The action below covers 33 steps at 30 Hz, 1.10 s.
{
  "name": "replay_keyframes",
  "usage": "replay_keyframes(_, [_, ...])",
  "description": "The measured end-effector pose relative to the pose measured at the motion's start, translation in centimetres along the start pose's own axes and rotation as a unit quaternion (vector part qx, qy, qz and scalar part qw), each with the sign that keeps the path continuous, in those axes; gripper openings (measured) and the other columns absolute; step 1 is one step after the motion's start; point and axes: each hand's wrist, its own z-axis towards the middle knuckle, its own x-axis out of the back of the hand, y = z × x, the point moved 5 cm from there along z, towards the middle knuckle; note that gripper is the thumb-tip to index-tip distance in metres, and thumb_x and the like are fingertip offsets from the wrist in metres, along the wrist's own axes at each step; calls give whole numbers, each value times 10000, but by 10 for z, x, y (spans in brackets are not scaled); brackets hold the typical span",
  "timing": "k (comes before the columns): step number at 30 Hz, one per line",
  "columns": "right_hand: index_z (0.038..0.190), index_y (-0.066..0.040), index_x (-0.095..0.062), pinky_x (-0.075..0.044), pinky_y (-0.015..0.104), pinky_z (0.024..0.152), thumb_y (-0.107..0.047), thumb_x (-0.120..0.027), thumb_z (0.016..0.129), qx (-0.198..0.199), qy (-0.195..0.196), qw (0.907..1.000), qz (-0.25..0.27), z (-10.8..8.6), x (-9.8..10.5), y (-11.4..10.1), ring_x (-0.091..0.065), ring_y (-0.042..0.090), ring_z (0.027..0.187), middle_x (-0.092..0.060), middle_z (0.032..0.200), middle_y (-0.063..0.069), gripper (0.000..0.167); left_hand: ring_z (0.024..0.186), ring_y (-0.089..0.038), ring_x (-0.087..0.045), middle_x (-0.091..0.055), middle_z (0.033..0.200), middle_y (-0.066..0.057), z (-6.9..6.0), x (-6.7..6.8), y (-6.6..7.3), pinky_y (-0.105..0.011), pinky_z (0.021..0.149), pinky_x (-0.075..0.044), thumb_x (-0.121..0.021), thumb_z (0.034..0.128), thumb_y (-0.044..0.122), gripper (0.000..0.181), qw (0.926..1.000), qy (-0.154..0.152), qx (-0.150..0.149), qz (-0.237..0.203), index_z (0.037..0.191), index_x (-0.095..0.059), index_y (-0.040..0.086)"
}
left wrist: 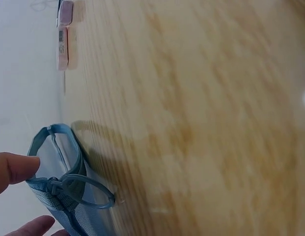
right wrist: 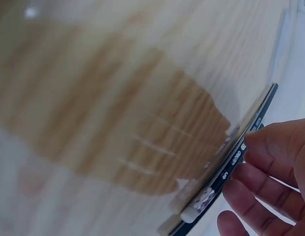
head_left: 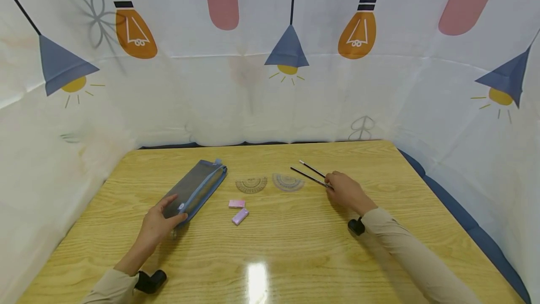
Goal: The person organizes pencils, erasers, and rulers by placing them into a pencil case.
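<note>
Ok, left forearm is angling in from the near left, left hand gripping the near end of the mesh pouch on the table, thumb and fingers spread across opposite sides. Farther out, right arm is reaching forward, right hand pinching a black pencil, thumb against fingertips; second pencil is lying alongside.

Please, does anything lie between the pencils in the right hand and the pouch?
Yes: two protractors lie flat between the pencils and the pouch, with two erasers nearer the person. Lifted, the pencils could probably pass over them.
</note>
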Motion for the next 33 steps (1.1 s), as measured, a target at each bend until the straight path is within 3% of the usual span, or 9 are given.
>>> replay_keyframes(13, [1038, -7, -661, -538, 381, 657, -53, -646, 919, -235, -262, 9993, -136, 17, -3, -11, -630, 260, 830, -614, 932, 112, 128, 1361, -495, -206, -231, 1509, -311, -2, 0, 3, -620, 1028, -271, -658, 936, 280, 707, 9999, 5, -25, 126, 1475, -323, -31])
replay_keyframes(25, [980, -30, -674, -533, 378, 625, -53, -619, 932, -310, -318, 9987, -250, 27, -6, -14, -623, 244, 793, -598, 883, 78, 76, 1272, -508, -372, -396, 1401, -341, -5, 1, 7, -606, 965, -368, -647, 937, 284, 629, 9950, 437, -484, 751, 1406, -425, -71])
replay_keyframes(33, [897, -37, -691, -528, 386, 586, -64, -669, 909, -393, -296, 9984, -262, 30, -7, -15, -622, 250, 752, -611, 831, 78, 37, 1263, -490, -398, -437, 1379, -324, -4, 2, 5, -597, 958, -378, -646, 941, 317, 600, 9938, 562, -582, 765, 1381, -474, -53])
